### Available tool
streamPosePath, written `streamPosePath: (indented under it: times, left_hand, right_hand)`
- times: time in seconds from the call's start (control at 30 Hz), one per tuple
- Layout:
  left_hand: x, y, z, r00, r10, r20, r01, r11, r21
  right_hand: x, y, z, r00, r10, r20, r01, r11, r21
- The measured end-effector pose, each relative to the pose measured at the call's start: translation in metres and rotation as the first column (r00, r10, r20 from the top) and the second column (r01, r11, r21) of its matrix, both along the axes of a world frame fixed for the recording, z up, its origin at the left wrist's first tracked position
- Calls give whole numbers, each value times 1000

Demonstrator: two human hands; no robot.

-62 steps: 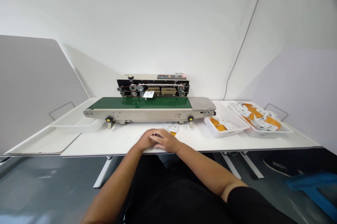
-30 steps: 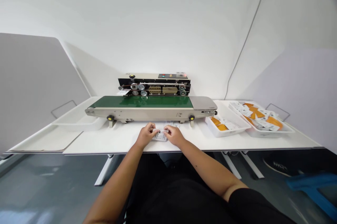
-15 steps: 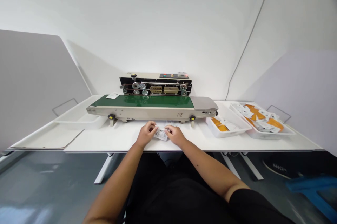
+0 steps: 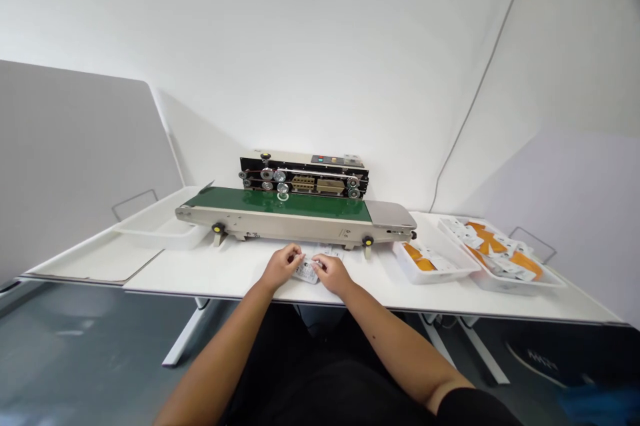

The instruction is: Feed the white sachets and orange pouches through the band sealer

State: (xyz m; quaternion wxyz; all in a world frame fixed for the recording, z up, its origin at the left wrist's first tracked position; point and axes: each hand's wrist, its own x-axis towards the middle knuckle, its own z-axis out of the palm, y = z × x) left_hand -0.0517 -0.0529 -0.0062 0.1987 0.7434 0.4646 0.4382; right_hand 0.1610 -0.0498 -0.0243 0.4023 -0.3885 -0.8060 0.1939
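A small white printed pouch (image 4: 306, 272) is held low over the near edge of the table, in front of the machine. My left hand (image 4: 283, 266) pinches its left upper corner between thumb and fingers. On the other side, my right hand (image 4: 332, 273) grips the right upper corner the same way. More white printed packets (image 4: 330, 251) lie flat just behind my hands, partly under the conveyor. Beyond them stands a band sealing machine (image 4: 305, 176) with a green conveyor belt (image 4: 320, 206). A thin packet (image 4: 207, 187) stands tilted at the belt's left end.
To the right, a small white bin (image 4: 450, 274) and a larger white bin (image 4: 520, 286) hold orange and white packets. A shallow white tray (image 4: 165, 239) sits past the conveyor's left end. A cable (image 4: 480, 86) runs down the wall.
The packet at the belt's left end lay flat and now tilts up at the end. My view has shifted and rotated slightly. Both hands still hold the pouch in nearly the same place.
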Motion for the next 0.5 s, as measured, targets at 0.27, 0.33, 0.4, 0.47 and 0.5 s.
streamPosePath:
  times: [0.27, 0.33, 0.4, 0.47, 0.5]
  left_hand:
    - [-2, 0, 1, 996, -14, 89, 15, 1000, -2]
    - [-2, 1, 1, 989, -1, 145, -1, 1000, 9]
    - [-2, 4, 0, 986, 15, 165, -17, 1000, 11]
    - [-2, 6, -1, 987, 13, 159, -14, 1000, 2]
    - [-2, 7, -2, 988, 11, 154, -11, 1000, 0]
  right_hand:
    - [2, 7, 3, 998, -19, -54, 19, 1000, -10]
    - [13, 13, 19, 992, -52, -119, 48, 998, -36]
    - [32, 23, 43, 957, -138, -255, 125, 990, -65]
    - [58, 38, 70, 874, -270, -403, 260, 962, -81]
    - [72, 47, 83, 810, -347, -472, 352, 932, -82]
